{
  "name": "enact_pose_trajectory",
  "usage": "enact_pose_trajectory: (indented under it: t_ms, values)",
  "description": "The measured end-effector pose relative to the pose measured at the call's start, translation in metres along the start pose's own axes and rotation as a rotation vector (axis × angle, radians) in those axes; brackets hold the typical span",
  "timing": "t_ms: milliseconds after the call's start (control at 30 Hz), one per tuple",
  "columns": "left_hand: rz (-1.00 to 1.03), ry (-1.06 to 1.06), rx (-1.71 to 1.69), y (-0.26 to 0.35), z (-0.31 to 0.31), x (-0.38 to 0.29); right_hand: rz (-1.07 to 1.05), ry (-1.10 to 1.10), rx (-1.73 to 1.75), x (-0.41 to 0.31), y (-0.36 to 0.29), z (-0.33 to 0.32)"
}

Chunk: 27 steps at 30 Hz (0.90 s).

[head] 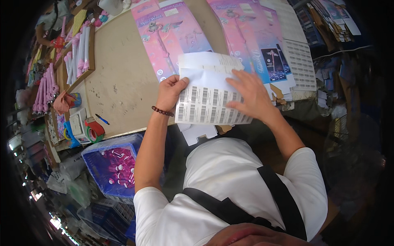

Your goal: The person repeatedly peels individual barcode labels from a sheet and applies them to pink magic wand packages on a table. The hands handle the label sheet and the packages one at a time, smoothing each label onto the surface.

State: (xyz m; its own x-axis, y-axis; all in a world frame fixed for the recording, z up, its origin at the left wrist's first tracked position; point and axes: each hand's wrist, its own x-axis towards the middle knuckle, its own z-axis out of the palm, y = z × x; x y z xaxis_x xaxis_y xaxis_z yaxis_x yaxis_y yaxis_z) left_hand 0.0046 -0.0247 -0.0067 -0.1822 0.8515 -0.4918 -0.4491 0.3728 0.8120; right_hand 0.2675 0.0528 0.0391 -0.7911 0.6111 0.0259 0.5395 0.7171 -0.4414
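Observation:
My left hand (170, 92) grips the left edge of a white sheet of barcode labels (209, 107), thumb on top. The sheet's upper part is bare backing, and another paper piece with barcodes (212, 61) shows beyond its far edge. Over the sheet's right side is my right hand (254, 93), blurred, with its fingers apart; whether it touches the paper I cannot tell. Beneath and beyond lie pink and blue printed magic wand boxes, one stack (166, 37) on the left and another (246, 37) on the right. White box flaps (198, 134) stick out below the sheet.
More label sheets (298, 64) lie at the table's right edge. On the left are a tray of wand parts (80, 50), a tape dispenser (80, 129), a tape roll (95, 130) and a blue pen (102, 119). A blue crate (92, 163) of pink bottles stands below. A person's arm (43, 37) shows far left.

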Motion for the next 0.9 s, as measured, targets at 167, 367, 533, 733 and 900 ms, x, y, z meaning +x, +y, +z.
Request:
enact_pose_trajectory:
  t_ms: [167, 367, 533, 733, 900]
  values:
    - [0.061, 0.066, -0.06, 0.01, 0.017, -0.014, -0.04, 0.021, -0.035, -0.019, -0.013, 0.012]
    - [0.096, 0.075, -0.037, 0.014, 0.031, -0.039, -0.098, 0.011, 0.119, -0.017, 0.001, 0.012]
    - [0.16, 0.068, 0.022, 0.012, 0.044, -0.061, -0.128, 0.209, 0.135, -0.022, -0.004, 0.006]
    - [0.261, 0.185, 0.132, 0.004, 0.076, -0.078, -0.14, 0.227, 0.204, -0.025, -0.009, 0.008]
    - [0.248, 0.171, 0.202, 0.005, 0.08, -0.085, -0.058, 0.141, 0.52, -0.03, 0.001, -0.001]
